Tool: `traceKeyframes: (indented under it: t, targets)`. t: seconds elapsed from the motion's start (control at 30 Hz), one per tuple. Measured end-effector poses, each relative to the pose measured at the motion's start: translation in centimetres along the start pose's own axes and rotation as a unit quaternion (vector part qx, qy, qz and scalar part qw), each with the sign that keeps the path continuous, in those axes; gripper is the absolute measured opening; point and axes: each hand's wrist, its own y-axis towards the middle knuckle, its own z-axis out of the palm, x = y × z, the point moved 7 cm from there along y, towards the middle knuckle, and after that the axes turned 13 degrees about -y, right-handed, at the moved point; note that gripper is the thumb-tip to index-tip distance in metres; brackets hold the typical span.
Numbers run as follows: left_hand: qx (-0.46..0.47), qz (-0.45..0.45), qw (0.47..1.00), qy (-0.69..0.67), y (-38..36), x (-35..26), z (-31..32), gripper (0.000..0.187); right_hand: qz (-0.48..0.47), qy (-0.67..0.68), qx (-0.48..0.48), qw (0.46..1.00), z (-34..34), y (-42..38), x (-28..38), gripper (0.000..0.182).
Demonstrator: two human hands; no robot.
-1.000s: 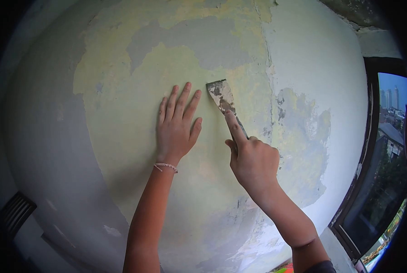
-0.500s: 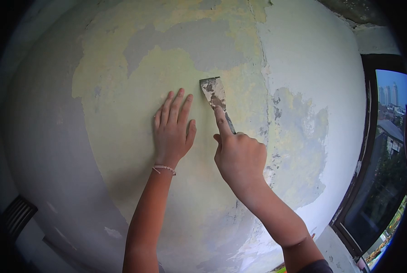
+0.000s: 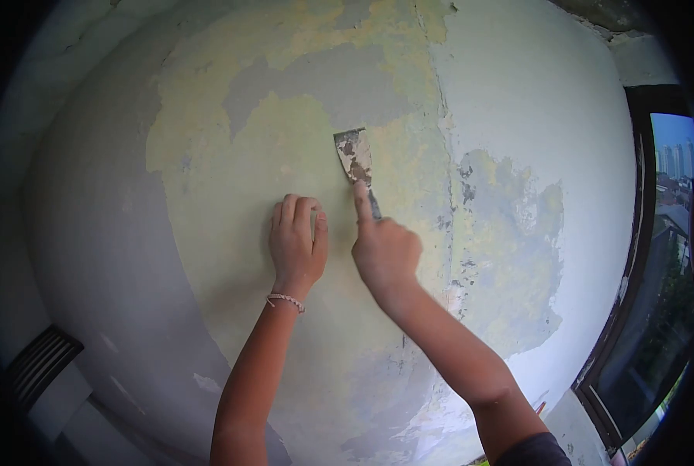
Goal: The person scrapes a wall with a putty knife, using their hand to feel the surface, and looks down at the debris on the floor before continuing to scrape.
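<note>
A wall (image 3: 300,147) with patches of yellow-green, grey and white paint fills most of the view. My right hand (image 3: 386,252) is wrapped round the handle of a putty knife (image 3: 355,155), its index finger stretched along the blade. The blade points up, lies near the wall and is stained with pale and brown residue. Left of it, my left hand (image 3: 296,237) rests at the wall with its fingers bent inward; whether anything is under them is hidden. A braided bracelet (image 3: 286,301) circles the left wrist.
A dark-framed window (image 3: 646,311) stands at the right, with buildings and greenery outside. A dark slatted object (image 3: 43,361) is at the lower left. A vertical crack (image 3: 444,101) runs down the wall right of the knife.
My left hand has moved down, and its fingers have gone from stretched out to bent. My right hand with the putty knife has shifted slightly left. The view has shifted a little.
</note>
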Motion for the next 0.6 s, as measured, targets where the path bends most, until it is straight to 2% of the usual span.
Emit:
traceKeyframes:
  t: [0.07, 0.17, 0.2, 0.27, 0.3, 0.4, 0.43, 0.53, 0.6]
  targets:
    - [0.065, -0.178, 0.975, -0.113, -0.6, 1.2, 1.3, 0.037, 0.016, 0.013, 0.018, 1.0, -0.1, -0.7, 0.9, 0.076]
    - [0.135, -0.277, 0.911, -0.276, -0.7, -0.6, 3.5, 0.048, -0.017, 0.024, 0.062, 0.998, -1.8, -2.6, 1.0, 0.073]
    - [0.111, -0.338, 0.853, -0.382, -1.0, -0.9, 4.5, 0.05, -0.029, 0.024, 0.081, 0.996, -1.6, -3.0, 1.0, 0.071]
    - [0.057, -0.434, 0.69, -0.576, -0.2, -1.6, 7.0, 0.052, -0.028, 0.042, 0.033, 0.998, -2.5, -1.9, 0.6, 0.067]
    - [0.089, -0.424, 0.684, -0.588, 0.9, -2.3, 6.7, 0.048, -0.027, 0.051, 0.012, 0.998, -2.8, -1.3, 0.6, 0.065]
    - [0.099, -0.471, 0.677, -0.557, 2.8, -2.1, 5.7, 0.046, -0.003, 0.027, 0.033, 0.999, -2.7, -0.6, 1.6, 0.061]
    - [0.104, -0.479, 0.654, -0.576, 2.8, -2.1, 5.8, 0.039, -0.005, 0.014, 0.04, 0.999, -2.9, -0.7, 1.8, 0.059]
    - [0.105, -0.482, 0.655, -0.573, 2.1, -1.7, 6.4, 0.036, -0.004, 0.023, 0.057, 0.998, -2.7, -1.5, 1.6, 0.058]
    - [0.095, -0.451, 0.669, -0.584, 3.4, -1.8, 6.7, 0.035, -0.024, 0.009, 0.014, 1.0, -1.8, -0.2, 1.7, 0.056]
